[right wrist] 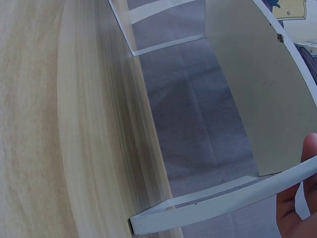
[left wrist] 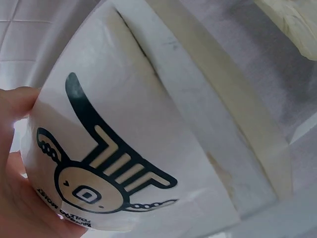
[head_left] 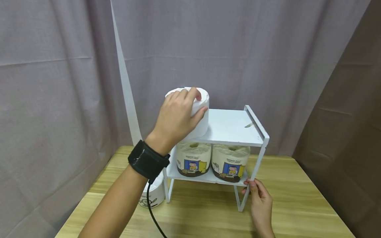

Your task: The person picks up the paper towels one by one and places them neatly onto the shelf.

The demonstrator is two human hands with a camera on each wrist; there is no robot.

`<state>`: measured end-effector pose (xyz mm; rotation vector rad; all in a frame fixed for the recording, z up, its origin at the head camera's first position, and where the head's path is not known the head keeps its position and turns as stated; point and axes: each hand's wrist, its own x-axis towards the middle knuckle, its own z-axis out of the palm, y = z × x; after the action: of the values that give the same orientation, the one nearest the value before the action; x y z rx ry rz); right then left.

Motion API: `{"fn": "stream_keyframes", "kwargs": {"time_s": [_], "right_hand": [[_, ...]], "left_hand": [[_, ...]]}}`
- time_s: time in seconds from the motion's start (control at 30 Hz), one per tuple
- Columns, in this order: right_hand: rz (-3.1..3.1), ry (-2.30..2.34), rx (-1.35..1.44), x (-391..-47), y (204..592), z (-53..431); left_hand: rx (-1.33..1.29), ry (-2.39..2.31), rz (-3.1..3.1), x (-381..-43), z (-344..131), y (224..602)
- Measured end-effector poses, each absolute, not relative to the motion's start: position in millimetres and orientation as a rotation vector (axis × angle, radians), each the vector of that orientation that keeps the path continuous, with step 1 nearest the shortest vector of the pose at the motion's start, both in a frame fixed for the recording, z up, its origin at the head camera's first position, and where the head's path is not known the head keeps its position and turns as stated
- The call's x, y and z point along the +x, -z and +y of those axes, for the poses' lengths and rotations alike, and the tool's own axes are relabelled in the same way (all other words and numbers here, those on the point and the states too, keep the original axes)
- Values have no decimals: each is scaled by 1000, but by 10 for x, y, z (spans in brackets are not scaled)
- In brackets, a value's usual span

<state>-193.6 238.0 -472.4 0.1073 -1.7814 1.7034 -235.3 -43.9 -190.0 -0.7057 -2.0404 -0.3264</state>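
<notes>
My left hand (head_left: pixel 175 115) grips a white toilet roll (head_left: pixel 203 122) from above, at the left end of the top board (head_left: pixel 230 125) of a white two-tier rack. In the left wrist view, dark cartoon print shows on the side of this roll (left wrist: pixel 99 148); its lower edge is close to the board, and whether it bears fully on it I cannot tell. My right hand (head_left: pixel 261 201) holds the rack's front right leg (head_left: pixel 256 162) near the lower shelf. On that lower shelf two printed toilet rolls, one left (head_left: pixel 193 160) and one right (head_left: pixel 231 163), stand upright side by side.
Another white toilet roll (head_left: pixel 156 193) stands on the wooden table (head_left: pixel 202 215) left of the rack, partly behind my left forearm. A black cable (head_left: pixel 151 213) hangs from the left wrist band (head_left: pixel 148 162). Grey curtains (head_left: pixel 238 59) enclose the back and sides.
</notes>
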Motion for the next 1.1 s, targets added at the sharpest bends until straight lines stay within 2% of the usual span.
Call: {"fn": "stream_keyframes", "kwargs": {"time_s": [0.37,1.1], "right_hand": [[-1790,-1700,100,-1943,4758,2377],[-1794,-1701,90,-1929,4736,2381]], "left_hand": [[-762,422,-2076,-2395,-585,1933],[-1149,332,-1883,-2726,-1024,1963]]}}
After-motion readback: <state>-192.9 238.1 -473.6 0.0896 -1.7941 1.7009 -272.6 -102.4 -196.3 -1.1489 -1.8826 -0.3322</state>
